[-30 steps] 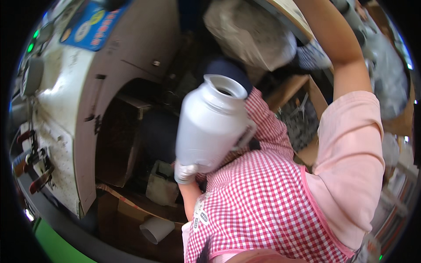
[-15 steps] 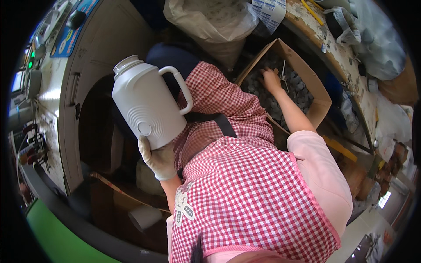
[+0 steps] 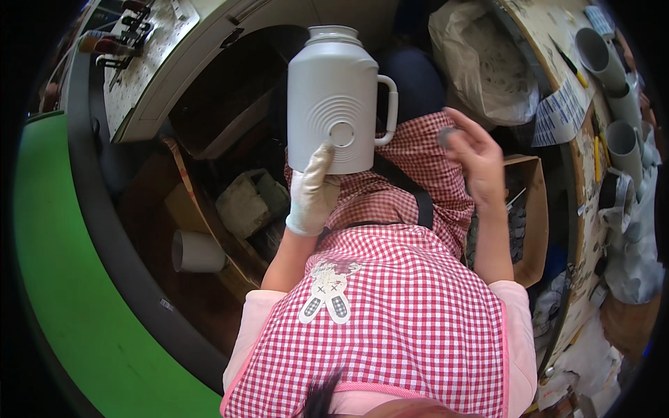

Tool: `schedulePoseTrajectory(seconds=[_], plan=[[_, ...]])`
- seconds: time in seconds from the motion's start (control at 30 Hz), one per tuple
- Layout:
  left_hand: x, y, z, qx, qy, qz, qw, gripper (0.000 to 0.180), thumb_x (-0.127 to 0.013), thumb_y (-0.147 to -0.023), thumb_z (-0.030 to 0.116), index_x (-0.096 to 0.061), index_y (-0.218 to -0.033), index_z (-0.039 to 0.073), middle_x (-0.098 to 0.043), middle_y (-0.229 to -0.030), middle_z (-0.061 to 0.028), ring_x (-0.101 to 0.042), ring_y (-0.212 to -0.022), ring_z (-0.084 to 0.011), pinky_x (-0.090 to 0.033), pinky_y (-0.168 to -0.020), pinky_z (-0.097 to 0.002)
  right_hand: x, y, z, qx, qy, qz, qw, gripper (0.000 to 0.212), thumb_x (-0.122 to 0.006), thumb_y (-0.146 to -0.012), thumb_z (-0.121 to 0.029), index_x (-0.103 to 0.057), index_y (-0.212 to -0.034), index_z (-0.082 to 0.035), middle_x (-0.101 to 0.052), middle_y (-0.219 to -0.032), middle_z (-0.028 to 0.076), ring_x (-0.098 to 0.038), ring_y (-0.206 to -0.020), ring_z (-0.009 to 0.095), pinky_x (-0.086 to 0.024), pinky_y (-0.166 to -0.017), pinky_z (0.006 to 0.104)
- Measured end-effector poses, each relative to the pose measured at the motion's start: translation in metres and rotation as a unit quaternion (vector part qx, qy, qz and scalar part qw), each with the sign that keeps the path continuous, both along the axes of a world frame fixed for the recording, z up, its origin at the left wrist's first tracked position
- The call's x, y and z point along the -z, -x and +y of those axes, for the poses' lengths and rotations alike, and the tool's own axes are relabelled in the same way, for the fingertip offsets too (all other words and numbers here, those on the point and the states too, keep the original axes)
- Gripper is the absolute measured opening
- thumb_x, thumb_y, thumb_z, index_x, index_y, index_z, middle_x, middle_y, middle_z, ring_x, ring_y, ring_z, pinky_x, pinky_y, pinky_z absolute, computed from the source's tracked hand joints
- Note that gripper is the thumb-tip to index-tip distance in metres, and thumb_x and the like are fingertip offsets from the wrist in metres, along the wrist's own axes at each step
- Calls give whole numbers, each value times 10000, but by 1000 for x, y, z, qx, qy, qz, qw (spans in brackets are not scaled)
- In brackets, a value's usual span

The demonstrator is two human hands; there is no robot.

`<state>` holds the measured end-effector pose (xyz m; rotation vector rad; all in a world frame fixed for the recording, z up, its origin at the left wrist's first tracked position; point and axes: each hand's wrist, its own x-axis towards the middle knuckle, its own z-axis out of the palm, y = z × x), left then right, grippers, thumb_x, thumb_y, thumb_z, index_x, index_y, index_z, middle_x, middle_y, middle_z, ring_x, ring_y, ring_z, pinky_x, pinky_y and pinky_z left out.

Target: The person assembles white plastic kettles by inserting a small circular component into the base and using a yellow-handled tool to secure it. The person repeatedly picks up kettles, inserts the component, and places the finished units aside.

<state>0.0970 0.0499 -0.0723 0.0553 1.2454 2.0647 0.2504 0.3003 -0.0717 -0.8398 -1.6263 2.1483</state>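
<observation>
A pale grey plastic jug (image 3: 306,104), shaped like a thermos body, stands upright in front of me. Its neck points away and its loop handle is on the right; concentric ridges ring a small round spot low on its side. My left hand (image 3: 315,191), in a whitish glove, grips the jug at its bottom, thumb along the side. To the right of the jug, apart from it, my bare right hand (image 3: 477,157) pinches a small grey disc (image 3: 444,136) at its fingertips. A cardboard box (image 3: 535,209) holding many similar grey discs lies partly hidden behind my right forearm.
A translucent sack (image 3: 481,63) stands at the far right beside a worn workbench (image 3: 582,150) carrying grey tubes (image 3: 622,143) and a yellow-handled tool (image 3: 570,63). At left are a green surface (image 3: 63,244) with a dark edge, a grey cylinder (image 3: 198,252) and a cabinet (image 3: 188,76).
My right hand has come out of the cardboard box with a grey disc and moved toward the jug. The jug, in my left hand, now stands more upright. My view has turned.
</observation>
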Motion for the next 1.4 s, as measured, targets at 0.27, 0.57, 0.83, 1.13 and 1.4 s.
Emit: schedulePoseTrajectory(seconds=[0.27,0.57,0.83,1.13,1.4], plan=[[-15,6,14,-38,21,7,999,391,-661,-1039,225,-549,-1387,89,-638,-1291,-65,-626,-1157,-166,-504,-1023,-338,-35,108,-72,-120,6,3,993,148,-779,-937,-143,-728,-999,-19,-741,-843,42,-698,-714,88,-552,-618,220],[-8,13,16,-42,56,23,997,360,-710,-1002,132,-591,-1327,35,-663,-1230,-79,-647,-1072,-157,-539,-933,-301,-26,116,-60,-184,-16,-49,981,180,-772,-945,-178,-713,-933,-9,-717,-778,36,-653,-628,79,-548,-582,220],[1,10,20,-57,97,92,989,373,-730,-974,79,-593,-1314,10,-676,-1206,-82,-658,-1044,-156,-537,-918,-301,-31,115,-29,-260,82,-141,952,311,-809,-918,-294,-700,-843,-13,-717,-755,88,-678,-605,109,-567,-578,217],[8,38,2,-25,150,236,960,375,-669,-990,56,-580,-1348,-13,-669,-1256,-95,-650,-1124,-193,-522,-981,-332,7,145,-53,-167,-174,-151,959,615,-984,-653,-429,-447,-691,-132,-505,-675,-10,-508,-625,91,-468,-570,250],[1,36,-5,-60,6,3,998,411,-655,-1012,87,-569,-1400,-18,-626,-1354,-94,-602,-1244,-187,-493,-1061,-334,-12,145,-60,-151,-224,-57,961,603,-954,-697,-459,-483,-750,-86,-472,-699,10,-487,-617,125,-410,-544,288]])
